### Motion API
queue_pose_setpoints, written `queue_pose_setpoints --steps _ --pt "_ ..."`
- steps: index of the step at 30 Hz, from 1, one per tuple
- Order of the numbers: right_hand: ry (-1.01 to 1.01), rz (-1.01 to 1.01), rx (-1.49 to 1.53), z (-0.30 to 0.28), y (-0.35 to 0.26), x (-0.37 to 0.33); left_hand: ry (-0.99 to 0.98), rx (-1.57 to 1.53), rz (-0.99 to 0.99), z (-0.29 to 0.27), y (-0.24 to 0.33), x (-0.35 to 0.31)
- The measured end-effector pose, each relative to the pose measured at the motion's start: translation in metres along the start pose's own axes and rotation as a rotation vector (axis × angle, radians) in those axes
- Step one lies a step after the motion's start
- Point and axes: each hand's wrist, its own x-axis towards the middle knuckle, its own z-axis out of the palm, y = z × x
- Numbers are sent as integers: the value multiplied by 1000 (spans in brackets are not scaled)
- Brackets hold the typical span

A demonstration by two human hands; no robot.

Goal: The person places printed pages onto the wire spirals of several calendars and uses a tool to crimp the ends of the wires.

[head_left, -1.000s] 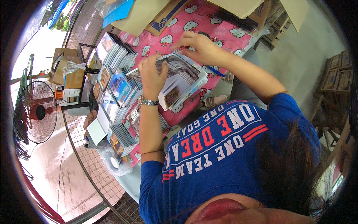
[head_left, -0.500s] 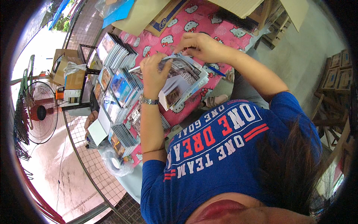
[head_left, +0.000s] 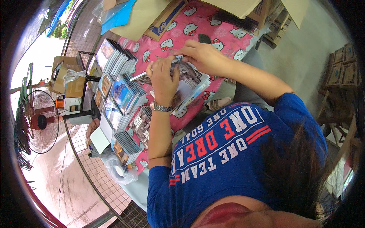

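Fingers of the left hand are curled shut on the near edge of a thin printed sleeve, pinching it, while the right hand closes its fingertips on the far edge of the same piece, just above the stack of disc cases lying on the pink patterned tablecloth. That stack is the thing to steer by. The piece being handled sits right on top of it, touching it, between the two hands.

To the left of the stack stand several upright rows of filled cases, packed tight, which look like finished work; the stack under the hands seems still to be gone through, so I'd judge the job well along but not over. Beyond the stack lie flattened cardboard boxes. Far to the left of it, off the table, stands a floor fan.

What exactly is pinched I cannot make out, insert or wrapper, since both hands cover most of it. The near end of the stack runs under the left wrist with its watch.
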Motion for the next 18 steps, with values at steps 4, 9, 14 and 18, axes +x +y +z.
queue_pose_setpoints --steps 4,9,14,18 --pt "-90 160 -55 -9 -22 5 -96 7 -26 -2 3 -3" --pt "-160 80 -97 -16 -25 9 -98 -47 -38 -9 6 -3" --pt "-218 -21 -106 -22 -29 11 -86 -69 -23 -13 7 -8" --pt "-525 475 514 -17 -1 43 -70 -80 -49 -16 6 -16"
